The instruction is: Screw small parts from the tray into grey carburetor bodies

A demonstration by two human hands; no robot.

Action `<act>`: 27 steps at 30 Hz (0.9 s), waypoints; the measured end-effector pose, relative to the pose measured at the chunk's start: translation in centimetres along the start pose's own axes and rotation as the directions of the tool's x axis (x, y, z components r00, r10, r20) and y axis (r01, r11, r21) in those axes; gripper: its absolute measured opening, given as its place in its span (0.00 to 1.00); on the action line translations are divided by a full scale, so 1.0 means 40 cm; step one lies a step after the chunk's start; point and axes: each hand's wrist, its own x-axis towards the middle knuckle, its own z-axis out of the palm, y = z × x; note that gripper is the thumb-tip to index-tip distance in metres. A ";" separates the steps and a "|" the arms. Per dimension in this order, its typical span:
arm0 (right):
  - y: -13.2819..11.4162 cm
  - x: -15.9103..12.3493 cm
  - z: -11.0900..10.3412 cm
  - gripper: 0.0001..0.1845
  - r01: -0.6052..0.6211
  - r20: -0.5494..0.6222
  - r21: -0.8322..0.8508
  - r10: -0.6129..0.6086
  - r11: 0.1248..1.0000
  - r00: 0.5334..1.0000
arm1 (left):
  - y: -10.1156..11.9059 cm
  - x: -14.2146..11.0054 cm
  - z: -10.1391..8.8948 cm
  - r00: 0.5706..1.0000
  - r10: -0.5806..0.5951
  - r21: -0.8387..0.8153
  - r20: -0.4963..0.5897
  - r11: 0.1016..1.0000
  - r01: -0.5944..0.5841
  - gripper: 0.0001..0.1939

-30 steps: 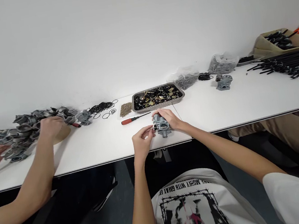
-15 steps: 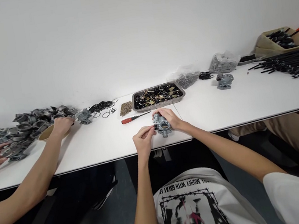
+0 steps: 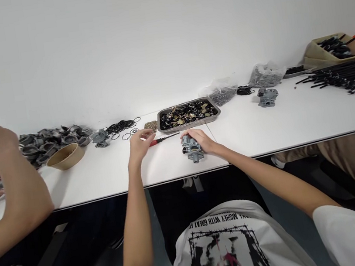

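My right hand [image 3: 201,140] holds a grey metal carburetor [image 3: 194,150] from its right and top, low over the table near the front edge. A small black fitting sits on the carburetor's left side. My left hand [image 3: 141,144] is over the red handle of a screwdriver [image 3: 162,139], beside a pile of small brass-coloured parts [image 3: 151,126]. Its thumb and fingers are apart, and I see nothing between them. The hand covers the handle's end and part of the pile.
Behind stands a metal tray [image 3: 189,125] of mixed black and brass parts. Black rubber rings [image 3: 120,127], another carburetor [image 3: 100,138] and a tan bowl [image 3: 65,158] lie left. A co-worker's arm [image 3: 14,173] crosses the left side. Further right are a carburetor [image 3: 267,97] and black tubes [image 3: 348,76].
My left hand has left the carburetor's side and moved left and back to the brass-coloured parts. My right hand stays on the carburetor. The co-worker's hand has swung left, away from the bowl.
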 end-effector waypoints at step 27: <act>-0.009 0.017 -0.025 0.25 -0.226 0.089 -0.005 0.226 0.974 0.970 | -0.178 0.103 -0.047 0.925 -0.159 -0.548 -0.345 0.834 -0.061 0.15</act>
